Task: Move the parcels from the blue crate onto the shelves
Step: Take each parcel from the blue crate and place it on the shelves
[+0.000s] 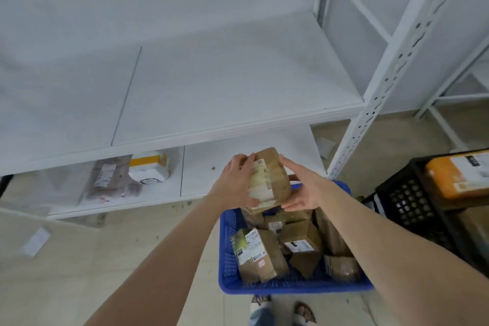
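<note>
A brown taped parcel [272, 177] with white labels is held above the far end of the blue crate [229, 254]. My left hand [235, 182] grips its left side, fingers curled over the top edge. My right hand [301, 188] presses flat against its right side, fingers straight. Several brown parcels [267, 254] lie packed in the crate on the floor. Ahead are the white shelves: an upper shelf [225, 82] and a lower shelf [211, 167] just beyond the held parcel.
On the lower shelf at the left lie a pinkish bagged parcel [111, 180] and a white parcel with yellow tape [149, 167]. A black crate [412, 206] holding an orange parcel [460, 174] stands at the right. A perforated white upright [383, 82] frames the shelf's right end.
</note>
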Motion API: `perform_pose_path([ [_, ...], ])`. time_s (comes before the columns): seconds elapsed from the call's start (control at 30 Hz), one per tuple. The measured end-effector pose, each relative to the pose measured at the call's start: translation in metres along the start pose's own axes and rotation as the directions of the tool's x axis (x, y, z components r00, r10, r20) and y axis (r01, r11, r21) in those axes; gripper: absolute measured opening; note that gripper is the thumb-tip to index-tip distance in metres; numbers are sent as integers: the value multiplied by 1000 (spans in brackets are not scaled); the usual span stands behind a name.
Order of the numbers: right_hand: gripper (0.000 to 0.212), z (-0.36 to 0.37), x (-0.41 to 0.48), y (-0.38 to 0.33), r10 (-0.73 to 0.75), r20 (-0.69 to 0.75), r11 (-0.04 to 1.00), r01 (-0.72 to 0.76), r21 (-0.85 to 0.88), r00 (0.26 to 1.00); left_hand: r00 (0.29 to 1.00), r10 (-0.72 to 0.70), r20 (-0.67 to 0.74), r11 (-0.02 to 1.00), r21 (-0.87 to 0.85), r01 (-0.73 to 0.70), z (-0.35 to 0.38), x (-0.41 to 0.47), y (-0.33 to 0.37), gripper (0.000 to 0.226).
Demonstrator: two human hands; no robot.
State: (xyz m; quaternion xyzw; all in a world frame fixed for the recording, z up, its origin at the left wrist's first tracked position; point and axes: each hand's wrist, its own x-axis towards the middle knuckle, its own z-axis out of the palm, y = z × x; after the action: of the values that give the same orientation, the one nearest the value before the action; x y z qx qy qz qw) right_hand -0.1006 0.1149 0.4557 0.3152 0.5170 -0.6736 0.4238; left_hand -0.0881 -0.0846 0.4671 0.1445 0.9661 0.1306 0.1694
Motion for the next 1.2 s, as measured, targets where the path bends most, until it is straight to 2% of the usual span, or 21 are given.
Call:
perform_pose_path([
  [0.07, 103, 2, -8, -1, -11, 1, 1000, 11, -13, 1000, 997, -81, 18, 991, -109, 82, -14, -6, 0, 117],
  [0.13, 103, 3, -12, 0, -45, -8, 998, 44, -54, 999, 980, -192, 48, 927, -319, 198, -25, -12, -3, 112],
  [0.23, 93, 12, -20, 2, -106, 1, 994, 106, -19, 994, 933, -335, 128, 651, -684, 328, -37, -21, -1, 105],
  [0.3, 82, 23, -27, 2, -136, 27, 990, 135, 46, 990, 918, -376, 122, 550, -768, 328, -42, -29, 5, 89],
  [0.4, 79, 34, -33, 1, -130, 51, 989, 126, 73, 990, 903, -420, 89, 507, -802, 315, -45, -40, 10, 87],
  [0.43, 82, 34, -34, 1, -105, 59, 991, 100, 84, 993, 904, -423, 65, 546, -778, 311, -45, -43, 12, 92],
  [0.53, 86, 32, -39, 3, -68, 83, 990, 57, 128, 994, 946, -319, -49, 783, -576, 234, -49, -54, 13, 107],
  [0.57, 81, 33, -40, 4, -91, 66, 983, 79, 168, 994, 959, -273, -73, 834, -514, 199, -51, -56, 13, 115],
  [0.6, 70, 33, -41, 5, -128, 43, 969, 116, 217, 991, 965, -251, -72, 839, -513, 180, -52, -57, 13, 120],
  [0.63, 60, 33, -40, 6, -166, 24, 952, 154, 265, 986, 965, -257, -56, 809, -559, 183, -55, -60, 15, 120],
  [0.67, 52, 34, -40, 8, -202, 28, 935, 184, 303, 979, 956, -289, -41, 739, -644, 196, -56, -61, 17, 110],
  [0.7, 49, 35, -40, 10, -234, 54, 924, 205, 324, 971, 938, -344, -42, 639, -742, 201, -59, -62, 19, 90],
  [0.77, 46, 39, -38, 13, -274, 109, 917, 225, 330, 955, 875, -482, -30, 346, -924, 159, -63, -65, 21, 38],
  [0.8, 44, 41, -39, 14, -282, 129, 915, 226, 334, 951, 849, -528, -13, 219, -968, 122, -62, -66, 18, 28],
  [0.83, 43, 43, -40, 15, -289, 142, 912, 227, 343, 947, 829, -559, 2, 133, -987, 93, -62, -67, 17, 24],
  [0.9, 48, 48, -42, 18, -296, 138, 909, 234, 345, 945, 807, -590, -17, 104, -993, 56, -60, -69, 14, 14],
  [0.93, 50, 52, -43, 19, -291, 120, 914, 239, 327, 949, 808, -588, -39, 116, -993, 37, -60, -70, 12, 16],
  [1.0, 53, 59, -44, 21, -278, 90, 932, 246, 267, 956, 824, -562, -71, 140, -990, 10, -61, -73, 10, 28],
  [1.07, 57, 69, -46, 24, -273, 132, 949, 244, 200, 953, 835, -541, -98, 174, -985, -3, -64, -78, 9, 36],
  [1.2, 59, 87, -54, 27, -258, 140, 958, 235, 163, 956, 825, -556, -98, 147, -989, -18, -73, -91, 3, 55],
])
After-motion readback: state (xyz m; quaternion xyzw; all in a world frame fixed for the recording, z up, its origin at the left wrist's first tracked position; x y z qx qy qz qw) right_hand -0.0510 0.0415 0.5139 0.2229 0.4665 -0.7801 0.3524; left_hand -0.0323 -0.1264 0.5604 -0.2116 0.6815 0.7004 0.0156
